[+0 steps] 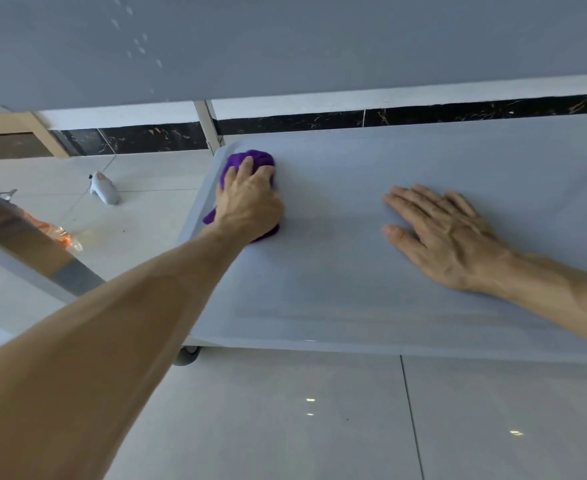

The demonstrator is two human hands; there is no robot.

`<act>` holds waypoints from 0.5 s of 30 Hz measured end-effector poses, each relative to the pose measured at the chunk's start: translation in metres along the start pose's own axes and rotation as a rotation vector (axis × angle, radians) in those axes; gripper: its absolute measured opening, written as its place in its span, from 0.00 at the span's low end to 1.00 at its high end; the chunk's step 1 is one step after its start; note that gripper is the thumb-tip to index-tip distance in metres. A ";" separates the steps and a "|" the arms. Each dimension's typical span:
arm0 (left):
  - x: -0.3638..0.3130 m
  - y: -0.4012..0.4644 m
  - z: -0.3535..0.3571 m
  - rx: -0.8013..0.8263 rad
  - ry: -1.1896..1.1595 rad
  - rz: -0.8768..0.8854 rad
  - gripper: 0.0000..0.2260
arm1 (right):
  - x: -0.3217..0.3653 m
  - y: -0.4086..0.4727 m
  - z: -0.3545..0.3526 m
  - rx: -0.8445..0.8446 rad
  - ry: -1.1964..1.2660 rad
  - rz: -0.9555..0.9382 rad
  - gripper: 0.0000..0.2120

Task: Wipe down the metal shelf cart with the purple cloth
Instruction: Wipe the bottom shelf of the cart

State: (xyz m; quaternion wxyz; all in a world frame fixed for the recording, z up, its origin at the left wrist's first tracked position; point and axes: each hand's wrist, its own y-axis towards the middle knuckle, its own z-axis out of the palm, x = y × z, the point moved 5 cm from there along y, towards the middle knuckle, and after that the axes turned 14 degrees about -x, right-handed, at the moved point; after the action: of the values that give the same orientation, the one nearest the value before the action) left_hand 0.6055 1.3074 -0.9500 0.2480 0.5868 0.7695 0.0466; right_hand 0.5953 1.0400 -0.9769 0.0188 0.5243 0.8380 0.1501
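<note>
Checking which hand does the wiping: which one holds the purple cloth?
The left hand grips the purple cloth; the right hand lies flat, holding nothing.

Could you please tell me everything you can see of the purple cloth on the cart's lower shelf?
The purple cloth is a vivid violet, soft-looking fabric bunched into a wad, not spread flat. It lies on the lower shelf near the far left corner, close to the upright post. The left hand covers its middle and presses it down, fingers curled over it, so only the far end and bits at the near edge show.
</note>
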 end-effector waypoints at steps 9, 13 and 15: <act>-0.080 -0.051 0.020 0.073 -0.147 0.411 0.18 | -0.005 0.000 -0.002 0.003 0.020 -0.006 0.33; -0.028 -0.011 0.012 0.054 -0.081 0.333 0.18 | -0.003 -0.001 -0.002 -0.005 0.028 -0.007 0.34; 0.006 0.015 0.008 0.046 -0.030 0.201 0.19 | -0.002 -0.001 -0.002 -0.010 0.022 -0.011 0.37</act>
State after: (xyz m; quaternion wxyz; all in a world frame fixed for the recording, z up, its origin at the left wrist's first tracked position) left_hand 0.6206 1.3153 -0.9535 0.2400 0.6672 0.7037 0.0448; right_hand 0.5947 1.0372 -0.9759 0.0131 0.5178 0.8403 0.1599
